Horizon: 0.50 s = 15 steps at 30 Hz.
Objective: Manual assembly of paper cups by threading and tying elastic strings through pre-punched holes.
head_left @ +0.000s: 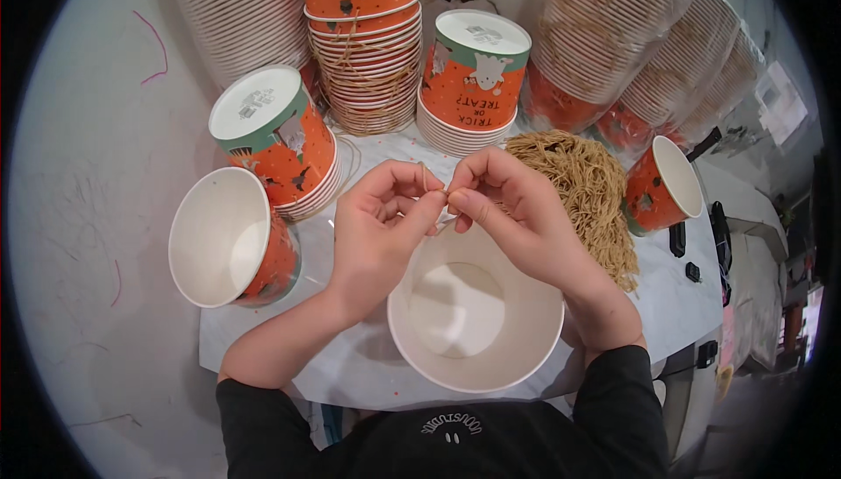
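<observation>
Both my hands meet at the fingertips above a large paper bucket (526, 339), whose round white inside faces up. A thin tan cord (426, 176) shows at the fingertips, its ends mostly hidden by the fingers. My left hand (377, 234) pinches it between thumb and forefinger, the other fingers curled. Opposite, my right hand (517, 203) pinches at the same spot, thumb against forefinger. Just beyond the right hand lies a heap of tan cords (578, 186).
At left, an orange printed bucket (276, 260) tilts beside an upside-down stack (289, 142). Behind stand a tall cord-draped stack (363, 59), another inverted stack (473, 85) and plastic-wrapped stacks (604, 24). A tilted bucket (646, 190) and small black items (677, 240) sit near the white table's (350, 369) right edge.
</observation>
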Available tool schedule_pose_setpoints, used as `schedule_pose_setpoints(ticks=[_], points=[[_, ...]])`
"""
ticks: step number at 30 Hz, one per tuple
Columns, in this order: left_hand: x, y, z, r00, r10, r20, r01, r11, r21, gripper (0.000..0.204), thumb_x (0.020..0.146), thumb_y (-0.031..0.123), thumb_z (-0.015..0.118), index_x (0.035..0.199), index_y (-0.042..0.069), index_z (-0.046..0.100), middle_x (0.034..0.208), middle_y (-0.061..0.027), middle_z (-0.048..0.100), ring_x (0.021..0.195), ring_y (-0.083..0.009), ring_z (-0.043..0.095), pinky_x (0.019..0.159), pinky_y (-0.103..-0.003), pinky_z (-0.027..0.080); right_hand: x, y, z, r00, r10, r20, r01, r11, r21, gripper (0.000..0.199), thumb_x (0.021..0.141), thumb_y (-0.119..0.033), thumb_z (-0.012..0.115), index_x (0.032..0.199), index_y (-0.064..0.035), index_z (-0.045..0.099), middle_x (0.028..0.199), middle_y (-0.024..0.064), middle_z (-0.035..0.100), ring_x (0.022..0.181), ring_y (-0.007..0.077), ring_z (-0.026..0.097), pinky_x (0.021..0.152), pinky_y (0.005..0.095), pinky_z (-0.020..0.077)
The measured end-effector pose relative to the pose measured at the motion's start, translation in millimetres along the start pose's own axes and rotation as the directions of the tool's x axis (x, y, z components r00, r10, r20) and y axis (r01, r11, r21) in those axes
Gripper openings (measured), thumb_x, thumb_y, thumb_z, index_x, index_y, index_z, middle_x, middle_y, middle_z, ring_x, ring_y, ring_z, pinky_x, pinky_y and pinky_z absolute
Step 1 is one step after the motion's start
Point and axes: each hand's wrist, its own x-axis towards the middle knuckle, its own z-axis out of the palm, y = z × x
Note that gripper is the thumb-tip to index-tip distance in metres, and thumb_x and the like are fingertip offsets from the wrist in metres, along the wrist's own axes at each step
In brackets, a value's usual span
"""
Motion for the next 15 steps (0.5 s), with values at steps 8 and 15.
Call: schedule_pose_setpoints(ticks=[8, 15], points=[[-2.8, -6.0, 2.8, 0.981, 0.192, -0.037, -0.182, 0.965, 0.187, 0.009, 0.094, 0.002, 0.067, 0.103, 0.001, 0.066, 0.098, -0.0020, 0.067, 0.086, -0.0066, 0.065, 0.071, -0.021, 0.052, 6.9, 6.6, 2.9, 0.994, 0.100, 0.031, -0.105, 0.958, 0.266, 0.010, 0.102, -0.007, 0.061, 0.105, 0.0002, 0.056, 0.091, 0.0030, 0.062, 0.078, 0.0080, 0.060, 0.071, 0.0230, 0.0513], [-1.3, -7.0, 0.0, 0.971, 0.236, -0.032, -0.220, 0.939, 0.264, 0.009, 0.091, 0.002, 0.070, 0.101, 0.001, 0.069, 0.100, -0.0031, 0.069, 0.084, -0.0069, 0.065, 0.068, -0.022, 0.051, 3.2, 4.8, 3.4, 0.992, 0.110, -0.063, -0.096, 0.977, 0.191, 0.013, 0.099, -0.006, 0.065, 0.104, 0.0021, 0.057, 0.090, 0.0024, 0.061, 0.077, 0.0077, 0.060, 0.070, 0.0220, 0.0504]])
